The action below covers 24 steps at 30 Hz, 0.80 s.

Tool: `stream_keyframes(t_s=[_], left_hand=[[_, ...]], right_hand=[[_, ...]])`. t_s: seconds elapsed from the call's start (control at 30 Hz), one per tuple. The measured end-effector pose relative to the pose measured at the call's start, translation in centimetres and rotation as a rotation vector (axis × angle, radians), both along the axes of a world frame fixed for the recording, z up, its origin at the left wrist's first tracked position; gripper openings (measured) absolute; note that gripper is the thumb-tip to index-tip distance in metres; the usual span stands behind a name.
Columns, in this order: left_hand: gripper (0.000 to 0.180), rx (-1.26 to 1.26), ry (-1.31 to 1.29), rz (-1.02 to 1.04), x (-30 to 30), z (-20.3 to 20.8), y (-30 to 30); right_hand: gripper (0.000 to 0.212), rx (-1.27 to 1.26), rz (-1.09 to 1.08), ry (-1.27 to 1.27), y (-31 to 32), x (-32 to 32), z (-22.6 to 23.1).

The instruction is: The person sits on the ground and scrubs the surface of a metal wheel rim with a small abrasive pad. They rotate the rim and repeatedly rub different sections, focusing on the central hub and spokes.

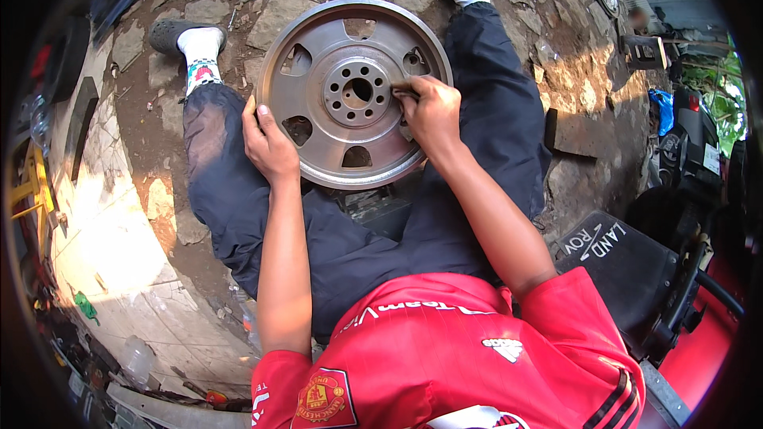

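A large round metal flywheel [381,131] leans across my lap between my spread legs. It has a ring of bolt holes around its centre hole and several wider openings farther out. On its left rim rests my left hand [271,144], thumb on the face and fingers around the edge. My right hand [435,117] is closed in a pinch on a small dark folded piece [404,91], pressed to the face just right of the bolt holes. Whether this piece is cloth or abrasive paper I cannot tell. The flywheel's underside is hidden.
Rough stone paving [286,17] lies ahead, with pale tiles [111,214] at left. A yellow metal frame [38,191], green scrap [86,307] and clear plastic bottle [138,359] lie leftward. A dark flat block [572,137] and black panel [612,270] are at right.
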<state>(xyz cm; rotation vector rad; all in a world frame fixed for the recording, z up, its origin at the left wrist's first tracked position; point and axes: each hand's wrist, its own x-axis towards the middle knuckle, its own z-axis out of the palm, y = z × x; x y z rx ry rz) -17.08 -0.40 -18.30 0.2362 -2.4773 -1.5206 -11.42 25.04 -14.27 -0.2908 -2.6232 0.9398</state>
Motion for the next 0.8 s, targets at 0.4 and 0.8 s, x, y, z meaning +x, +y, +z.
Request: stream_keyframes(t_s=[0.4, 0.8], left_hand=[[0.045, 0.006, 0.003, 0.002, -0.2, 0.0, 0.2], [0.046, 0.008, -0.002, -0.005, -0.2, 0.3, 0.4]], right_hand=[[0.016, -0.042, 0.017, -0.049, 0.4, 0.7, -0.3], [0.017, -0.082, -0.041, -0.035, 0.5, 0.3, -0.3]])
